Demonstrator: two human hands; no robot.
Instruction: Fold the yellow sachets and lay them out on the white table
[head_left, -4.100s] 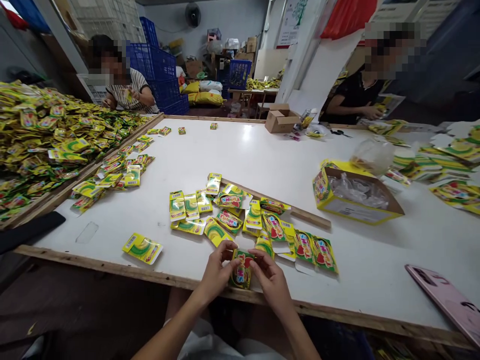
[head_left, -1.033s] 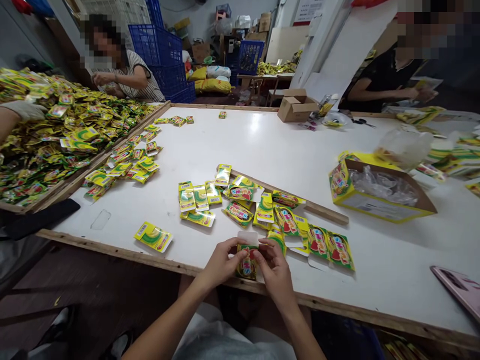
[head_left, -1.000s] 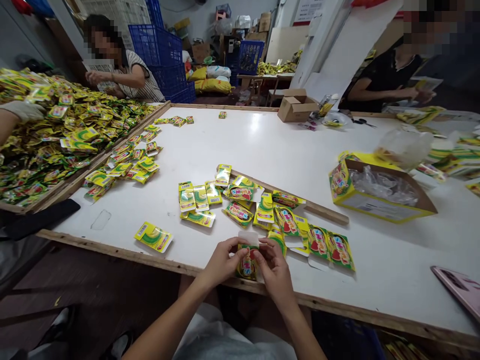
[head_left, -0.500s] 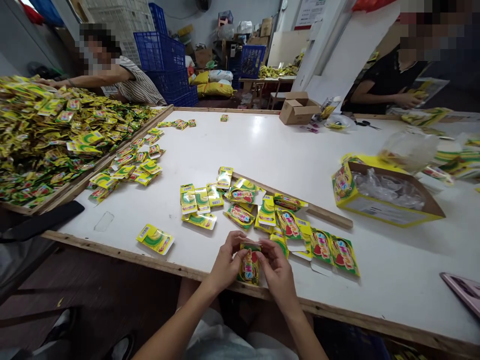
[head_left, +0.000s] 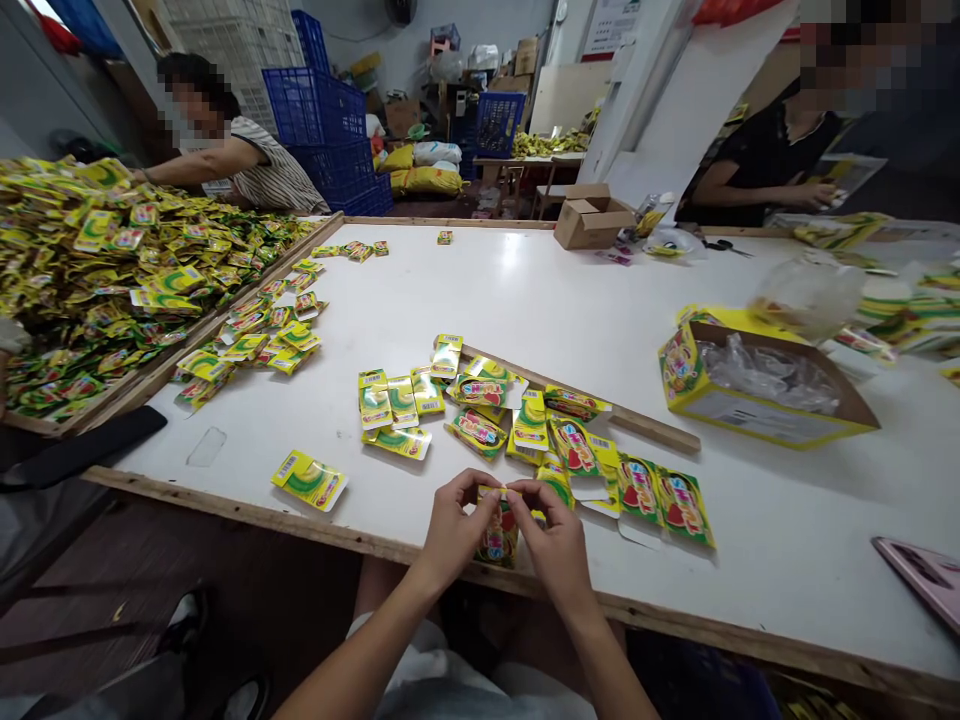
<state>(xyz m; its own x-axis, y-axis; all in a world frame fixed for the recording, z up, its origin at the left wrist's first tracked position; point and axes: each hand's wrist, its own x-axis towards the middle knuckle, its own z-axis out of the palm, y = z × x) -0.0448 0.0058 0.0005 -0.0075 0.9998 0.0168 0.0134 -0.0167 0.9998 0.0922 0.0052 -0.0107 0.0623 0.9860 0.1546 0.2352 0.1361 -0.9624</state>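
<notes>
At the table's front edge, a small green and yellow candy box (head_left: 496, 540) stands between my two hands. My left hand (head_left: 456, 525) pinches its top left part, thumb on the front face. My right hand (head_left: 553, 532) grips the top right part in the same way, and the fingertips of both hands meet at the upper end, hiding the flap. Just beyond lie several similar boxes, among them a tilted one (head_left: 478, 432) and a flat one (head_left: 684, 505) to the right. A single yellow box (head_left: 309, 480) lies apart on the left.
A wooden strip (head_left: 652, 428) lies behind the boxes. An open display carton (head_left: 772, 410) holding clear plastic bags stands right, with a pink phone (head_left: 922, 580) nearer. Left is a big heap of packets (head_left: 97, 260), where one person reaches in. Another person (head_left: 780, 165) sits far right.
My fingertips have come together over the box's top end, where the white flap was showing. The person at the left has drawn an arm back somewhat over the heap.
</notes>
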